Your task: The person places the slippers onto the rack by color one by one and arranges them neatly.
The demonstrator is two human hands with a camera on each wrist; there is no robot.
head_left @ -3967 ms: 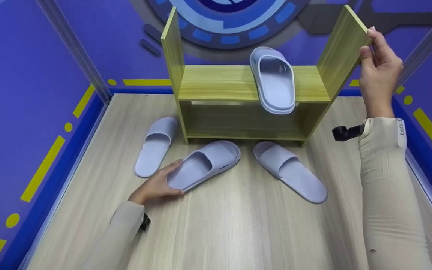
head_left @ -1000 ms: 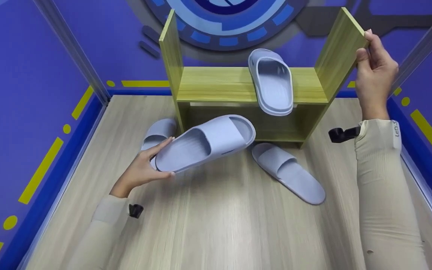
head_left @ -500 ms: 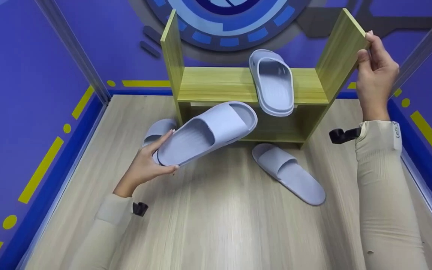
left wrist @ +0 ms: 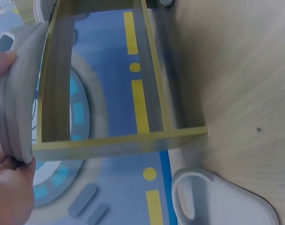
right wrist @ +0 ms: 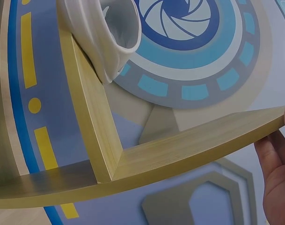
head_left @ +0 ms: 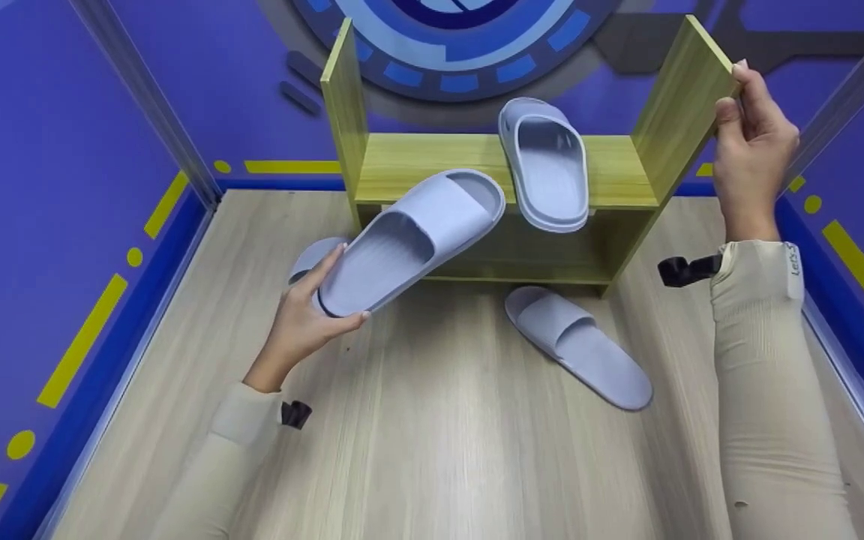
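Observation:
My left hand (head_left: 297, 322) grips a light grey-blue slide sandal (head_left: 443, 214) by its heel end, thumb on one side and fingers on the other. The sandal is raised off the floor, its toe end up in front of the wooden shelf (head_left: 402, 172). In the left wrist view the held sandal (left wrist: 20, 93) appears edge-on beside the shelf frame. My right hand (head_left: 758, 142) pinches the top front edge of the shelf's right side panel (head_left: 691, 105). A matching slide sandal (head_left: 548, 169) sits on the upper board, heel end overhanging the front edge.
One more slide sandal (head_left: 582, 349) lies on the wood-grain floor (head_left: 432, 450) right of centre. Another slide sandal (head_left: 316, 255) lies left of the shelf, mostly hidden behind my left hand. Blue printed walls (head_left: 49, 187) close in the back and both sides.
My left hand has lifted the sandal off the floor and raised it toward the upper board, its toe end tilting further up. The right hand keeps its hold on the side panel.

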